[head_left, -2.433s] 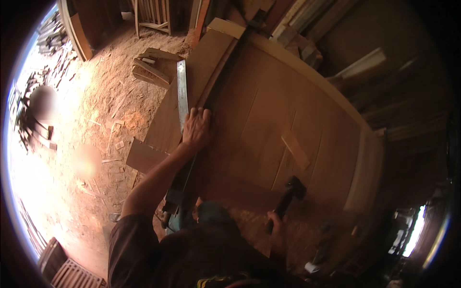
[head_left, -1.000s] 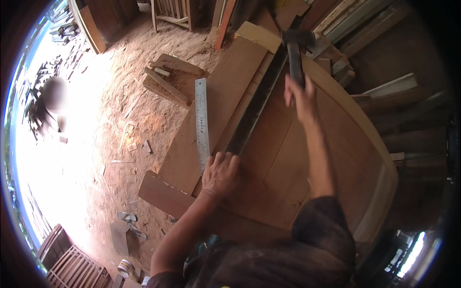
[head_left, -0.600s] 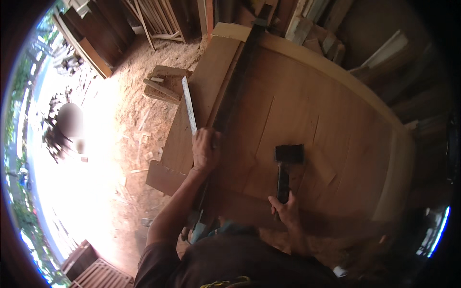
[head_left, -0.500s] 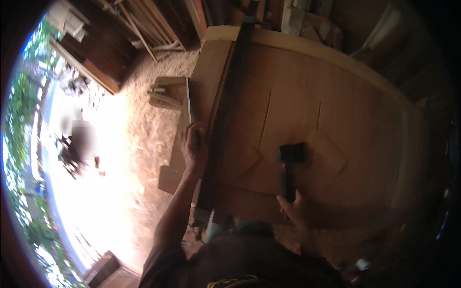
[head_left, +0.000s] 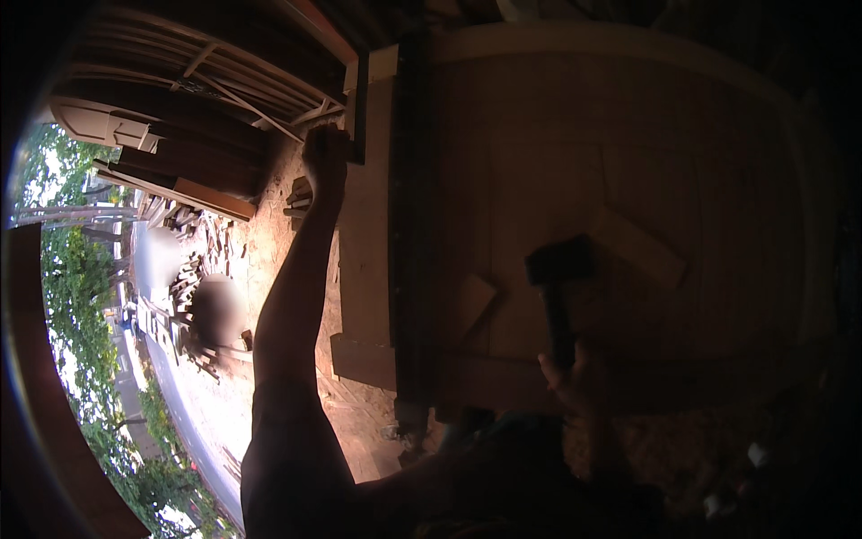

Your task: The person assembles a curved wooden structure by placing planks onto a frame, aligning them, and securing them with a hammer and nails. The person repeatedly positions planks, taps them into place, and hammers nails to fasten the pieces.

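My left hand [head_left: 325,148] reaches far along the left edge of a wooden door-like panel [head_left: 530,117]. Its fingers are closed at a narrow dark flat strip [head_left: 360,117], perhaps a square, lying against the panel's edge board; the grip itself is in shadow. A long dark bar clamp [head_left: 410,225] spans the panel from near to far. In my right hand [head_left: 575,382] is the handle of a dark mallet [head_left: 561,260], its block head over the panel. Near the head rest two loose wood pieces, one at right [head_left: 639,247] and one at left [head_left: 471,301].
Long boards and frames [head_left: 180,72] lean at the far left. A small wooden support [head_left: 299,193] stands beside the panel on the sawdust-covered floor [head_left: 278,211]. Wood offcuts [head_left: 193,278] lie scattered toward the bright open side, with trees [head_left: 76,269] beyond.
My left hand has moved away from me along the panel's left edge, and the strip has shifted with it. The right hand still holds the mallet. The view has turned and darkened.
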The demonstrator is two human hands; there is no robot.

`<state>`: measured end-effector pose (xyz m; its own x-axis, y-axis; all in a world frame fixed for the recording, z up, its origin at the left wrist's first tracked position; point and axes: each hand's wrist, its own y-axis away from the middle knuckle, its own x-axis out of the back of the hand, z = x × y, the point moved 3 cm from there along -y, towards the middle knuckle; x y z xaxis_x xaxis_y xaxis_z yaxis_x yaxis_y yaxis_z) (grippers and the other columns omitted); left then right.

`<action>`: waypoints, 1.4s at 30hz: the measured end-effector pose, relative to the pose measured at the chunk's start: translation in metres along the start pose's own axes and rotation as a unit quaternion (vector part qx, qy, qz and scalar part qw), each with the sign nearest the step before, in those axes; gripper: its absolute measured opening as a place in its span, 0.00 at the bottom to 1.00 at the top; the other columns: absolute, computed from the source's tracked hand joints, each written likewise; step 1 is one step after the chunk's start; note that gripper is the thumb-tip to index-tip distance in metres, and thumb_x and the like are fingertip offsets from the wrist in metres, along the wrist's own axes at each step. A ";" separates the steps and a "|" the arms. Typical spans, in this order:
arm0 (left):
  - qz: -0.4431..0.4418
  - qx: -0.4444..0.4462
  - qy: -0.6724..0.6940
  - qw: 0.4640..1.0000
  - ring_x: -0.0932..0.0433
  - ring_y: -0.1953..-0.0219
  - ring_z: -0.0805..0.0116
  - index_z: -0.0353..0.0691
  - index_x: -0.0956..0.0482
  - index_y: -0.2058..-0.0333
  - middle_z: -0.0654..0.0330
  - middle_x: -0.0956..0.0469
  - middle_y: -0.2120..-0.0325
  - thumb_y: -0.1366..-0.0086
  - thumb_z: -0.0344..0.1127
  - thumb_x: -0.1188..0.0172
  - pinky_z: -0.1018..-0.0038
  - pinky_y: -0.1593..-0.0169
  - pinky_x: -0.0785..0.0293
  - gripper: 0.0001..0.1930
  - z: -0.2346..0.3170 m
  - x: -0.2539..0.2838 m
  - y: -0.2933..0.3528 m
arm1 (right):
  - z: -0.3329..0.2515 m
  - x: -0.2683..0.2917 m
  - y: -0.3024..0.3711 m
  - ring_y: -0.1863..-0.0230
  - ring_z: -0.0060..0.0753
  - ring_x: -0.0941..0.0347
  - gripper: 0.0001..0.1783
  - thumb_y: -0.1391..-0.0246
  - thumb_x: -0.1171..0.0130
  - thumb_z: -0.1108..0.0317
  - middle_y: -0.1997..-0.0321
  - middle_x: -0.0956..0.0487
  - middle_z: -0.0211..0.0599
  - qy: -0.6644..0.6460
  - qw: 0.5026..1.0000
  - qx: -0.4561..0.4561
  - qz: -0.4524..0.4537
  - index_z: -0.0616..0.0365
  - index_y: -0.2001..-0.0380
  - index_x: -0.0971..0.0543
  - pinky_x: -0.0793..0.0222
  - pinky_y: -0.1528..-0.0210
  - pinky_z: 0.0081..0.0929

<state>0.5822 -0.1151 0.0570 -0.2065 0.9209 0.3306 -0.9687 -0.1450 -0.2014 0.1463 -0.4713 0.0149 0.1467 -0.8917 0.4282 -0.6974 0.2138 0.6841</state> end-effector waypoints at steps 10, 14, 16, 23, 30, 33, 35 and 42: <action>-0.056 -0.058 -0.048 0.996 0.18 0.71 0.74 0.36 0.25 0.65 0.59 0.17 0.73 0.25 0.35 0.42 0.73 0.66 0.19 0.10 -0.037 -0.025 -0.035 | 0.038 -0.032 -0.005 0.55 0.63 0.18 0.37 0.48 0.29 0.42 0.57 0.17 0.59 -0.034 0.996 0.038 0.079 0.67 0.50 0.21 0.21 0.53 0.49; -0.082 -0.068 -0.009 0.994 0.18 0.71 0.74 0.36 0.25 0.63 0.58 0.17 0.73 0.25 0.35 0.42 0.74 0.68 0.20 0.09 -0.033 -0.020 -0.031 | 0.016 -0.014 -0.002 0.62 0.60 0.17 0.34 0.48 0.29 0.43 0.64 0.16 0.55 -0.021 0.996 0.051 0.070 0.66 0.54 0.20 0.20 0.59 0.47; -0.084 -0.049 -0.010 0.995 0.18 0.71 0.74 0.35 0.25 0.63 0.59 0.17 0.73 0.25 0.36 0.42 0.74 0.68 0.19 0.09 -0.040 -0.017 -0.038 | 0.017 -0.013 0.000 0.66 0.57 0.17 0.32 0.48 0.29 0.44 0.68 0.16 0.51 0.016 0.993 0.091 0.077 0.65 0.56 0.20 0.20 0.62 0.45; -0.093 -0.058 -0.215 0.971 0.18 0.72 0.69 0.37 0.21 0.64 0.55 0.19 0.74 0.29 0.41 0.39 0.70 0.68 0.23 0.11 -0.089 0.015 -0.060 | 0.004 -0.012 -0.004 0.79 0.23 0.23 0.28 0.43 0.29 0.57 0.80 0.22 0.31 -0.043 0.998 -0.037 0.000 0.68 0.50 0.25 0.27 0.75 0.28; -0.076 0.005 -0.250 0.965 0.15 0.60 0.65 0.36 0.20 0.59 0.56 0.14 0.64 0.25 0.41 0.42 0.67 0.53 0.21 0.13 -0.020 0.107 0.191 | -0.019 -0.011 0.003 0.80 0.28 0.19 0.28 0.43 0.30 0.50 0.82 0.20 0.37 -0.068 0.997 -0.011 0.019 0.69 0.64 0.25 0.25 0.74 0.30; -0.021 0.173 -0.281 0.944 0.15 0.58 0.69 0.33 0.20 0.56 0.55 0.14 0.60 0.24 0.38 0.43 0.71 0.50 0.21 0.12 0.019 0.174 0.332 | -0.025 -0.011 0.008 0.80 0.27 0.20 0.27 0.42 0.30 0.51 0.81 0.20 0.39 -0.075 0.997 0.020 0.007 0.69 0.64 0.25 0.27 0.77 0.28; 0.006 0.171 -0.168 0.971 0.15 0.58 0.69 0.32 0.21 0.54 0.54 0.14 0.60 0.23 0.39 0.44 0.72 0.51 0.20 0.14 0.020 0.204 0.406 | -0.021 -0.011 0.007 0.81 0.26 0.21 0.28 0.43 0.29 0.51 0.80 0.20 0.39 -0.083 0.996 0.030 0.008 0.69 0.65 0.26 0.28 0.78 0.27; 0.040 0.220 -0.121 0.967 0.13 0.59 0.68 0.33 0.22 0.53 0.55 0.13 0.62 0.24 0.45 0.42 0.71 0.50 0.19 0.18 0.029 0.218 0.463 | -0.012 -0.016 0.003 0.81 0.24 0.23 0.27 0.44 0.28 0.50 0.80 0.21 0.35 -0.092 0.993 0.065 0.017 0.66 0.66 0.25 0.29 0.77 0.26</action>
<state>0.0842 0.0083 0.0628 -0.2572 0.7966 0.5470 -0.9026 -0.4003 0.1585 0.1499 -0.4516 0.0175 -0.0021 -0.9453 0.3262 -0.7859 0.2033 0.5840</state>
